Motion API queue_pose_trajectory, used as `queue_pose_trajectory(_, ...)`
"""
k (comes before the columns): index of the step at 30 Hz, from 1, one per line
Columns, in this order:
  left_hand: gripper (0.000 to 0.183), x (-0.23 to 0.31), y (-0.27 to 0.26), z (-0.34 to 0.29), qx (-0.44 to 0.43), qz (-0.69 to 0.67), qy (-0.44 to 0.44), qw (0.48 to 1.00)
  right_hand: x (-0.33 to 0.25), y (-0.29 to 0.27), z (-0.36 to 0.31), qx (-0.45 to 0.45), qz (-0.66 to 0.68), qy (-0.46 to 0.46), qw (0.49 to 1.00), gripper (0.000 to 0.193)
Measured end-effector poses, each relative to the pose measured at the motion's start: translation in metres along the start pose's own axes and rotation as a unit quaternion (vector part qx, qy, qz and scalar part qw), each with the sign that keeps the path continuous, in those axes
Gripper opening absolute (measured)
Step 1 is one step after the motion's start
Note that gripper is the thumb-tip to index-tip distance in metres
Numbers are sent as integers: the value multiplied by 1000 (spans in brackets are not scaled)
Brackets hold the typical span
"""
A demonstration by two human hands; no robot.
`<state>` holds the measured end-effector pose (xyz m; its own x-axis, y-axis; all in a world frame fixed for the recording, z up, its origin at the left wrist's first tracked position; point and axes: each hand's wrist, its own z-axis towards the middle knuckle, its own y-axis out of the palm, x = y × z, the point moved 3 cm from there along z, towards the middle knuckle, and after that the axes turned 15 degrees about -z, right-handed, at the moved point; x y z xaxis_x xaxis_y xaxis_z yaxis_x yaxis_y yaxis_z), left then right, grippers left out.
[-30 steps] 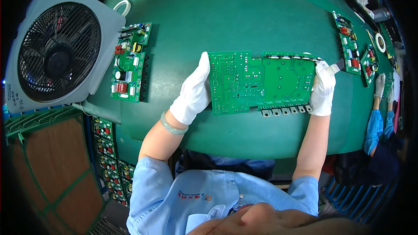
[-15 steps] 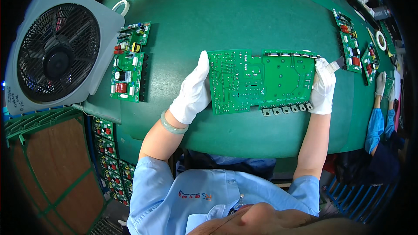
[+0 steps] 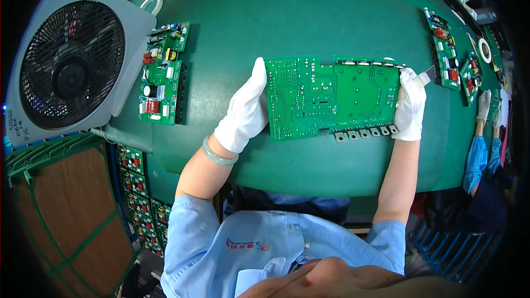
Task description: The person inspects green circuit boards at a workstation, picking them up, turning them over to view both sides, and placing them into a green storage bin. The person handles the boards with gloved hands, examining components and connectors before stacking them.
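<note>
A large green circuit board (image 3: pixel 298 96) is held up above the table, its solder side facing me. Along its lower right edge stick out several metal tabs (image 3: pixel 364 133) with holes. My left hand (image 3: pixel 243 111), in a white glove, grips the board's left edge, thumb side up. The white-gloved right hand (image 3: pixel 409 107) closes on the right edge. From that same hand a small pale tool with a flat grey blade (image 3: pixel 425 78) points outward to the right; its exact kind is unclear. Fingers behind the board are hidden.
On the left stand a grey box fan (image 3: pixel 72 72) and populated circuit boards (image 3: pixel 165 85), with a tape roll (image 3: pixel 153 5) behind. More boards (image 3: pixel 443 49) lie at right, near another person's gloved hand (image 3: pixel 484 105). Stacked boards (image 3: pixel 141 204) sit below the table's left side.
The whole view has shifted slightly, so the scene appears a little higher. Both hands keep the same hold on the board, which has hardly moved.
</note>
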<state>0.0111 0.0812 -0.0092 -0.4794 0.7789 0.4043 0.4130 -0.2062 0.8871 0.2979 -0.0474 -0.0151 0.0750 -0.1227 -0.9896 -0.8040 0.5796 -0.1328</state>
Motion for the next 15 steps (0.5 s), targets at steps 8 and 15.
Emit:
queue_pose_trajectory(8,55,1,7,1,7,15,1,1000,5,0,0,22,11,19,1000,30)
queue_pose_trajectory(15,58,2,9,1,31,47,3,998,11,-2,3,22,10,29,999,27)
